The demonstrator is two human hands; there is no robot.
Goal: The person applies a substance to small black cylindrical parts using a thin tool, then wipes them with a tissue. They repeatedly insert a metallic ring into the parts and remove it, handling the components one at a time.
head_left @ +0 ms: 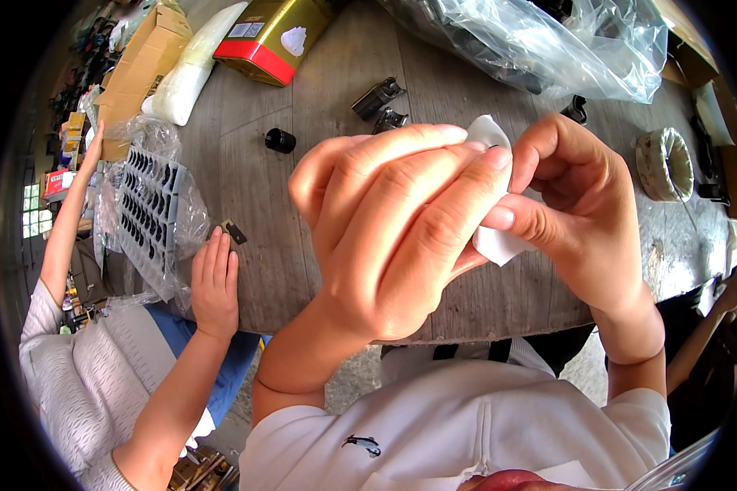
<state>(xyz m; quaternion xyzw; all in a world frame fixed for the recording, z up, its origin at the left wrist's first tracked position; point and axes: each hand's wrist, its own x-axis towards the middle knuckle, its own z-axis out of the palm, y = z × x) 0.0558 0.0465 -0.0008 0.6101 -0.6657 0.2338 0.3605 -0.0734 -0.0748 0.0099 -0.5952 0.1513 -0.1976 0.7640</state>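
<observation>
My left hand (401,221) is raised over the table, its fingers bent together around a white piece of cloth or paper (499,246). Facing it, my right hand (585,209) pinches at the same white piece with thumb and forefinger. A small dark bit shows by the left fingertips; whatever the white piece wraps is hidden. Beyond my hands lie two shiny dark tubular parts (377,99), the nearer one partly covered by my left hand. A short black cylinder (280,141) stands to their left.
A co-worker's hand (215,282) rests at the left table edge beside a small dark plate (234,232). Nearby is a grey tray (150,217) of black parts in clear plastic. A gold-and-red tin (269,41), a plastic bag (549,49) and a round container (665,166) stand farther off.
</observation>
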